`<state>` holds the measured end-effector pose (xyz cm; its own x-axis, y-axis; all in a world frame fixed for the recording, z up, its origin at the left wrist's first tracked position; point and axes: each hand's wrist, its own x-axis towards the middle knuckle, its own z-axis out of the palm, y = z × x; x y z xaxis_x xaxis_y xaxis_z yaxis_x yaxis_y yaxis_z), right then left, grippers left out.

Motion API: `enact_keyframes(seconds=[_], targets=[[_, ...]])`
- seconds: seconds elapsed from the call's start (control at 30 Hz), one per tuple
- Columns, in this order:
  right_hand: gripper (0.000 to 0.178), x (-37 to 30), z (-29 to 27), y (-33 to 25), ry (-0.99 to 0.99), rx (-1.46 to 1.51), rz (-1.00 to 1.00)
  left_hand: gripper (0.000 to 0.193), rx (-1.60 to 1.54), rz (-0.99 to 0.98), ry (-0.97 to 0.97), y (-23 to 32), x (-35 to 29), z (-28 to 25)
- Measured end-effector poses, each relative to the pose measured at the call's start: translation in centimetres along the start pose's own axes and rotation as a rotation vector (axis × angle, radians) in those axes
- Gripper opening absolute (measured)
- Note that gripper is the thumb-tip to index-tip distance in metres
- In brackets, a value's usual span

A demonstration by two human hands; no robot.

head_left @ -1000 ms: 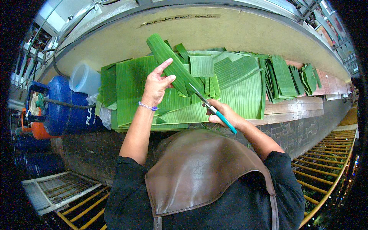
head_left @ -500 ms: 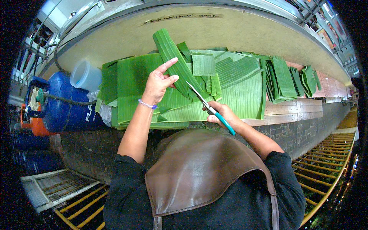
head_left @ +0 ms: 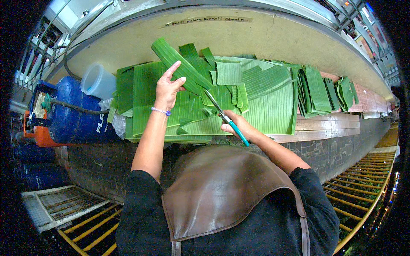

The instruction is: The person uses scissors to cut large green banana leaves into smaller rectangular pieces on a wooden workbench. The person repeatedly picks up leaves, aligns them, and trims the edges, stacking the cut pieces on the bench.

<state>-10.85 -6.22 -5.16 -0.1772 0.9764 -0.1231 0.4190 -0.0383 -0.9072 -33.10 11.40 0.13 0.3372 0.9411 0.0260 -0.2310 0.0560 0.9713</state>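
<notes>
My left hand (head_left: pixel 168 87) holds up a long folded strip of green banana leaf (head_left: pixel 179 64), index finger pointing along it. My right hand (head_left: pixel 239 126) grips teal-handled scissors (head_left: pixel 225 117), whose blades reach up to the lower end of that strip. Under both hands lie broad flat banana leaves (head_left: pixel 265 102) spread over a wooden bench (head_left: pixel 324 126). A small cut square of leaf (head_left: pixel 229 73) rests on the pile just beyond the scissors. A bead bracelet circles my left wrist.
A blue gas cylinder (head_left: pixel 74 113) with a hose stands at the left, a clear plastic jug (head_left: pixel 97 80) above it. Stacks of cut leaf pieces (head_left: pixel 318 87) line the bench to the right. A pale wall (head_left: pixel 265 36) is behind; yellow grating (head_left: pixel 363 179) and a wire tray (head_left: pixel 60 205) lie below.
My left hand has raised the leaf strip a little higher and to the left. The scissors have followed along the strip's lower end.
</notes>
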Motion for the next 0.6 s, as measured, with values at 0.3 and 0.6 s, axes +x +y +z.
enact_keyframes(seconds=[0.3,0.6], targets=[[0.064,1.8,0.9,-2.2,0.087,0.106,-0.026,0.058,-0.004,0.094,0.063,-0.7,-1.6,1.0],[0.067,2.0,0.8,-2.6,0.117,0.058,-0.009,0.058,0.024,0.104,0.071,-0.8,-2.1,1.4]])
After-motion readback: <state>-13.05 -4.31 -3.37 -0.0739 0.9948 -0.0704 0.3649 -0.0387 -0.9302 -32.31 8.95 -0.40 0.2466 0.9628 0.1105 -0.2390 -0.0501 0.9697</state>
